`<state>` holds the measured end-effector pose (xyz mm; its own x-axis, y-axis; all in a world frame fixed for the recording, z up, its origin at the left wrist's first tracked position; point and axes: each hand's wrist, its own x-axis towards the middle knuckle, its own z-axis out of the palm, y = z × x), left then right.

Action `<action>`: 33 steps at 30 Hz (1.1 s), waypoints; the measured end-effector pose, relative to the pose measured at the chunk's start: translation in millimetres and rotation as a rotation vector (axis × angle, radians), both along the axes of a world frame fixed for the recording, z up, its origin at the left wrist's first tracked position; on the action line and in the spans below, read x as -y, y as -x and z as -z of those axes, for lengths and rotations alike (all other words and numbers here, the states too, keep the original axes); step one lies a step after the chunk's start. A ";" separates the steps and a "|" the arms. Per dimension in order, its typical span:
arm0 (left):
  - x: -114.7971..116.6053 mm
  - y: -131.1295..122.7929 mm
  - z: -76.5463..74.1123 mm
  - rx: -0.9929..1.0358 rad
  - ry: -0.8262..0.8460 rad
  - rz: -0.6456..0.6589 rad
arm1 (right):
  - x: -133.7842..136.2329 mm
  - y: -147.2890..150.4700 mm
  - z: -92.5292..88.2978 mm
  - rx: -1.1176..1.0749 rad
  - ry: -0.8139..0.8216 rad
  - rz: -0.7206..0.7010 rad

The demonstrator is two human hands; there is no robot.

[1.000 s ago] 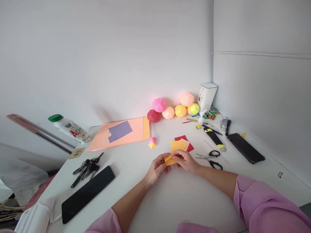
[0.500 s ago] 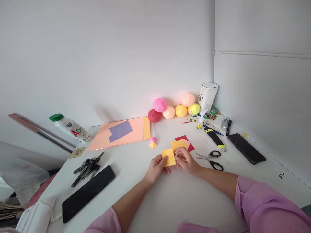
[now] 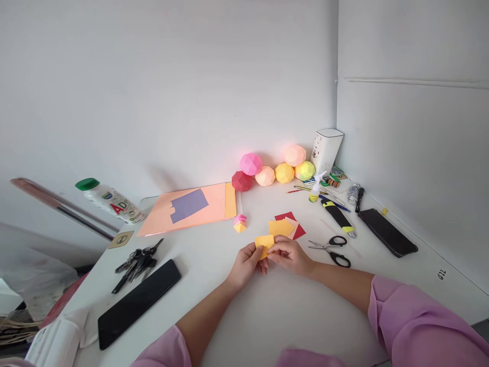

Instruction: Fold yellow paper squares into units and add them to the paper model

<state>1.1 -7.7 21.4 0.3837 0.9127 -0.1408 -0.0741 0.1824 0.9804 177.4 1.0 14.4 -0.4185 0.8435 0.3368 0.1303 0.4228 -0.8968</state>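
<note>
A small yellow paper square [image 3: 263, 243] is held between both hands above the front of the table. My left hand [image 3: 245, 263] pinches its left side, thumb on top and fingers beneath. At its right edge, my right hand [image 3: 292, 256] grips the paper with thumb and fingertips. Just behind lie loose pieces: an orange-yellow paper [image 3: 278, 227], a pale pink paper [image 3: 293, 227] and red paper [image 3: 299, 232]. A small folded pink-and-yellow paper shape [image 3: 240, 223] stands to the left of them.
Scissors [image 3: 330, 250] lie open on the right, near a box cutter [image 3: 338, 217] and a glue bottle [image 3: 315, 189]. Faceted paper balls [image 3: 250, 164] line the wall. Peach sheets [image 3: 160, 216], keys [image 3: 139, 262], a black phone [image 3: 139, 306] and a white bottle [image 3: 110, 201] are on the left.
My right hand has moved left and closed on the right edge of the yellow square. The paper now looks shorter, its lower edge lifted or bent up. My left hand keeps its pinch.
</note>
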 end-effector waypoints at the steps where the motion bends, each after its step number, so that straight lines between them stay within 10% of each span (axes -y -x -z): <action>1: 0.0 0.2 -0.1 -0.005 0.000 0.008 | 0.4 -0.1 -1.7 0.000 0.019 0.009; 33: -0.6 1.7 1.0 -0.019 -0.052 0.065 | -1.1 -1.9 -2.0 -0.049 0.404 -0.014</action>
